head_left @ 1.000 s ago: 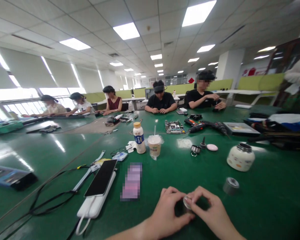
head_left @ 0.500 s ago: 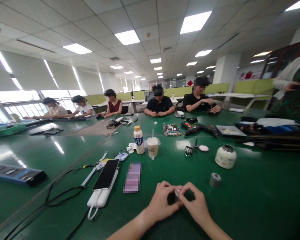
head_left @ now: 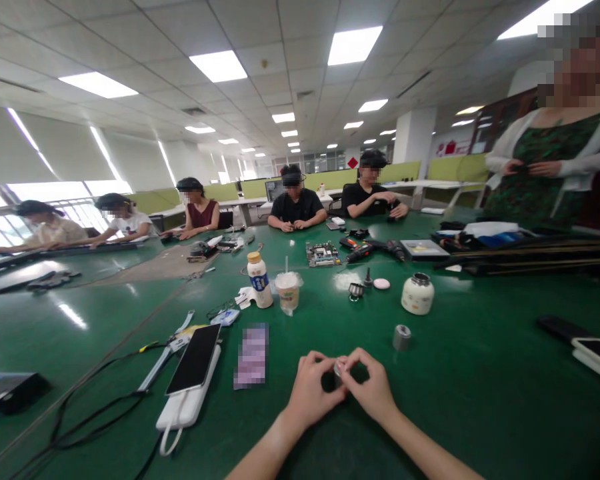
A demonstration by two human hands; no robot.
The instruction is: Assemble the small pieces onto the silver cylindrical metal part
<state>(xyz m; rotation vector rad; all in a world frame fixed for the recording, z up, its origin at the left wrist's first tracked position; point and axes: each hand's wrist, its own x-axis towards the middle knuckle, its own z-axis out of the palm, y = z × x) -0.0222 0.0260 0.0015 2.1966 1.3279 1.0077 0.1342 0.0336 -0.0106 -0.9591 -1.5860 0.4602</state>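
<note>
My left hand (head_left: 311, 388) is closed on a small silvery round part (head_left: 337, 373), gripping it between thumb and index finger just above the green table. From the other side my right hand (head_left: 373, 390) pinches the same part near its top. Fingers cover most of it, so its exact kind cannot be made out. Beyond my right hand stands a short metal cylinder (head_left: 402, 338). Farther back is a cream-coloured, wide-mouthed flask body (head_left: 417, 294) without a lid. A pale pink disc (head_left: 381, 284), a dark strainer-like piece (head_left: 356, 291) and a small black stemmed part (head_left: 368, 277) lie nearby.
On the left, a phone (head_left: 195, 360) rests on a white power bank (head_left: 190, 407) with cables. A purple patterned slip (head_left: 251, 356), a bottle (head_left: 260, 283) and a drink cup (head_left: 288, 295) stand ahead. Behind are a circuit board (head_left: 323, 254), power drills (head_left: 373, 249) and several people.
My view has turned right, so the table items appear farther left. A standing person and a black-and-white object at right now show more fully. Both hands keep pinching the part.
</note>
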